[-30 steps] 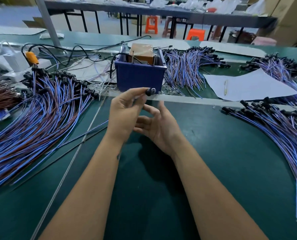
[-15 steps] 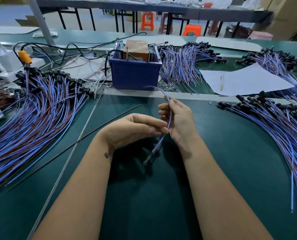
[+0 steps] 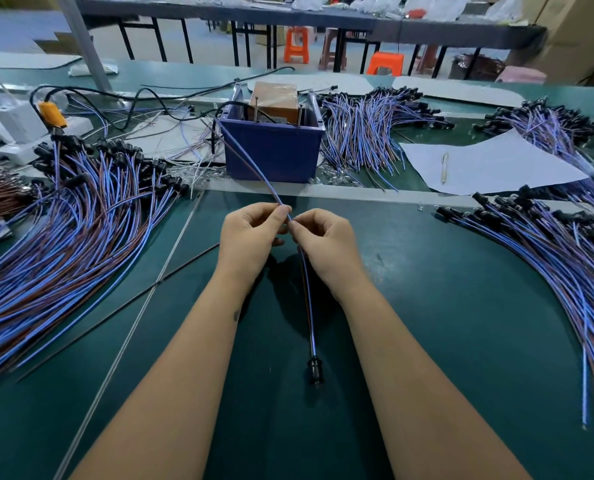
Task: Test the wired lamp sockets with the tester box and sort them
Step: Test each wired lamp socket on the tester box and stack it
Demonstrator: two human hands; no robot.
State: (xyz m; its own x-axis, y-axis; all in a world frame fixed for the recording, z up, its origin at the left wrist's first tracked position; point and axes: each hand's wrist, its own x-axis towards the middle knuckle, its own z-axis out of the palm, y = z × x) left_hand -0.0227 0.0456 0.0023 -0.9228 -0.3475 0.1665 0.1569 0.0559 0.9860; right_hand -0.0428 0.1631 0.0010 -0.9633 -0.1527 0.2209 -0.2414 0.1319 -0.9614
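Left hand (image 3: 252, 233) and right hand (image 3: 323, 244) side by side, each grip pinched closed on the limp, featherlight wire pair (image 3: 254, 166), free ends springing up beyond the grip toward the tester box (image 3: 271, 147), small black socket (image 3: 315, 370) dangling below over the surface (image 3: 444, 306); best held mid-wire, likely slippery.

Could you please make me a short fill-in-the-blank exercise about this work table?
1. Both hands pinch one wired socket's ____ wires.
2. The black socket hangs ____ the right hand.
3. The tester box sits in a ____ bin.
4. A pen lies on the ____ paper.

Missing words: blue and brown; below; blue; white
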